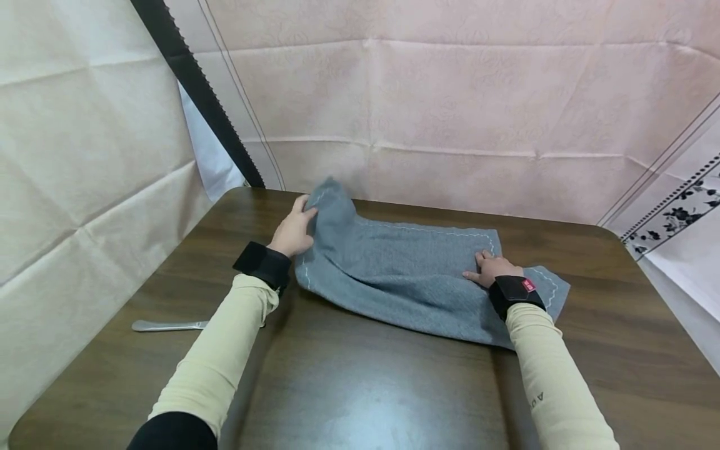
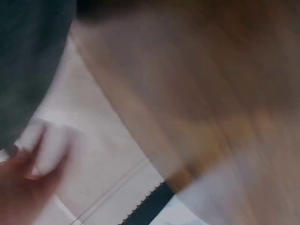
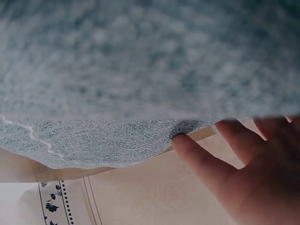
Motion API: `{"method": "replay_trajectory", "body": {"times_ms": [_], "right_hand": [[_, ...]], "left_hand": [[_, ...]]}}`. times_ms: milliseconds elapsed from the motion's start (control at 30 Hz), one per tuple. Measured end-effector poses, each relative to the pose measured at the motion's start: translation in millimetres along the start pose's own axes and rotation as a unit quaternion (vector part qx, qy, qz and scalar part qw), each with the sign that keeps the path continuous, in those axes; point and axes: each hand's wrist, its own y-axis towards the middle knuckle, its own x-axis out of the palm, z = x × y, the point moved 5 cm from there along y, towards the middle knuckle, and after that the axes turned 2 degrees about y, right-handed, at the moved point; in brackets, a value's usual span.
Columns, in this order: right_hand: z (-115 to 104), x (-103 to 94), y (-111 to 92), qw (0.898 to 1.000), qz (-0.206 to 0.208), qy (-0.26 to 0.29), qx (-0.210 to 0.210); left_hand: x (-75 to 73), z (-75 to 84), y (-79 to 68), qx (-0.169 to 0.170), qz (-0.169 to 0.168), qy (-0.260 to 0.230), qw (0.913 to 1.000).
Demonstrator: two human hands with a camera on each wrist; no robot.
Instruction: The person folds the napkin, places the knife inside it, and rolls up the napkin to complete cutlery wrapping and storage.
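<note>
A blue-grey cloth with pale wavy stitching near its edges lies folded and rumpled across the far half of the table. At its left end my left hand grips the edge, where a corner stands up off the surface. In the left wrist view that hand is blurred beside the dark cloth. My right hand rests on the right part of the cloth, fingers spread. From the right wrist, a raised fold hides some fingertips of this hand.
A metal knife lies on the brown wooden table at the left, partly hidden behind my left forearm. Pale hanging fabric stands behind the table's far edge, and more fabric hangs along the left side.
</note>
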Motion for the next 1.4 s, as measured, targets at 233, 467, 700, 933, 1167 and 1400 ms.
{"method": "replay_trajectory", "body": {"times_ms": [233, 467, 700, 933, 1167, 1400], "right_hand": [[0.8, 1.1, -0.1, 1.000, 0.002, -0.003, 0.003], [4.8, -5.0, -2.4, 1.000, -0.005, -0.014, 0.009], [23.3, -4.8, -6.5, 0.998, -0.031, 0.018, 0.043], [41.4, -8.8, -8.9, 0.999, 0.005, -0.002, 0.053], [33.0, -17.5, -24.4, 0.998, 0.047, -0.012, 0.037], [47.3, -34.7, -67.0, 0.996, 0.081, 0.033, 0.011]], "left_hand": [[16.7, -7.4, -11.2, -0.095, -0.137, 0.106, 0.9802], [44.4, 10.6, -15.8, -0.068, -0.229, 0.147, 0.9597], [53.6, 14.1, -18.3, -0.074, -0.224, 0.177, 0.9555], [65.5, 32.8, -14.3, -0.021, -0.208, 0.174, 0.9624], [76.5, 28.5, -5.5, -0.065, -0.258, 0.195, 0.9439], [76.3, 41.2, -4.7, 0.018, -0.184, 0.181, 0.9659]]}}
